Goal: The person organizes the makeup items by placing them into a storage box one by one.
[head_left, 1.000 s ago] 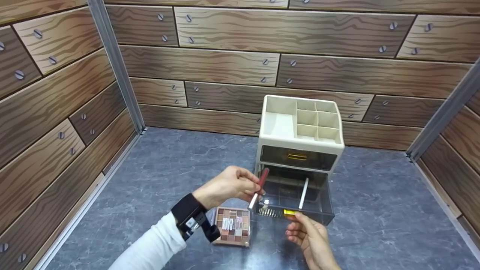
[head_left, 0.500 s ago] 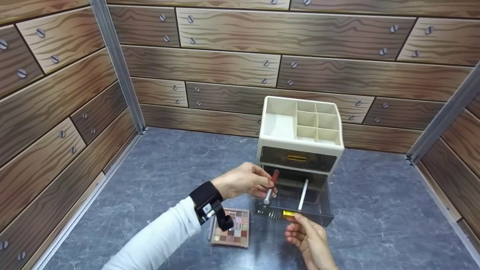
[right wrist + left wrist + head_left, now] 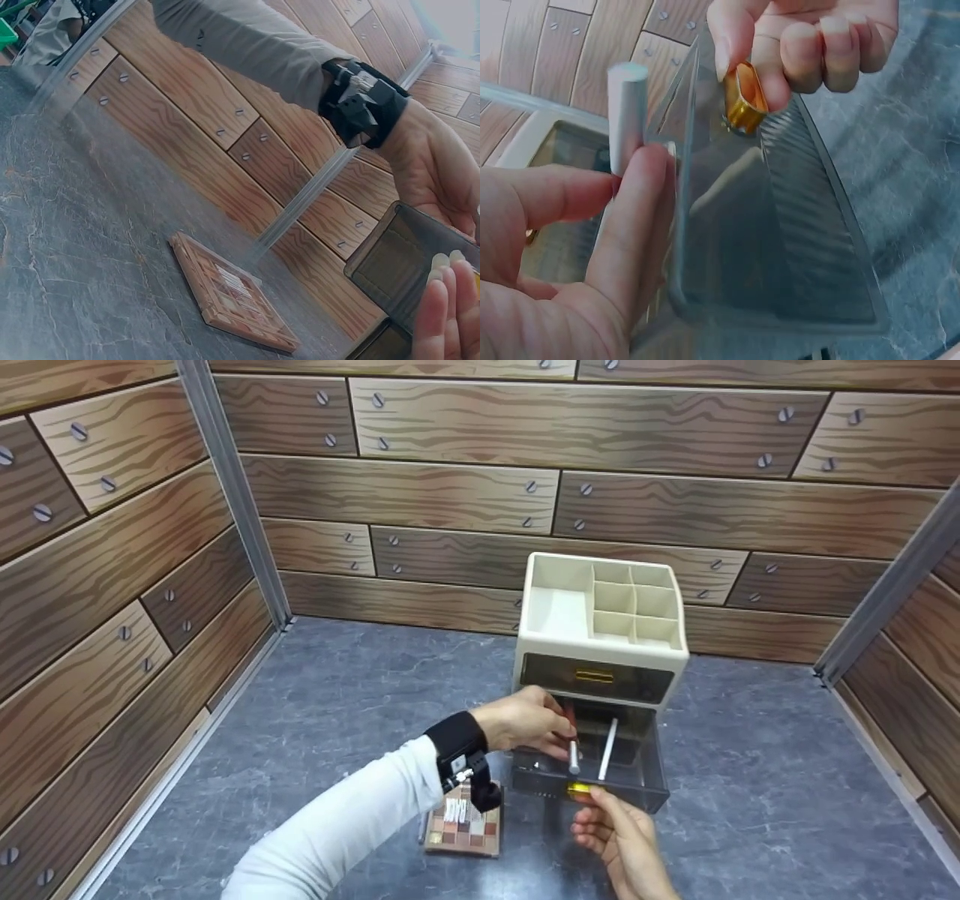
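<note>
My left hand (image 3: 529, 721) pinches a slim lip gloss tube (image 3: 574, 757), red at one end and silver at the other. It reaches over the pulled-out smoky clear drawer (image 3: 645, 795). In the left wrist view the silver end (image 3: 628, 112) stands up between thumb and fingers; the red end is hidden there. My right hand (image 3: 622, 840) pinches the drawer's gold handle (image 3: 579, 790) between thumb and forefinger. Inside the drawer lies a thin white stick (image 3: 608, 750), just right of the tube. The drawer belongs to a cream organizer (image 3: 527, 637).
An eyeshadow palette (image 3: 461, 836) lies on the grey marbled tabletop (image 3: 360, 675), left of the drawer and partly under my left wrist. Above the pulled-out drawer is a closed upper drawer (image 3: 547, 675). Wood-patterned panels (image 3: 450, 487) wall the back and sides.
My left hand has moved right with the lip gloss tube, from the drawer's left edge to over its middle, near the white stick. My right hand stays on the handle.
</note>
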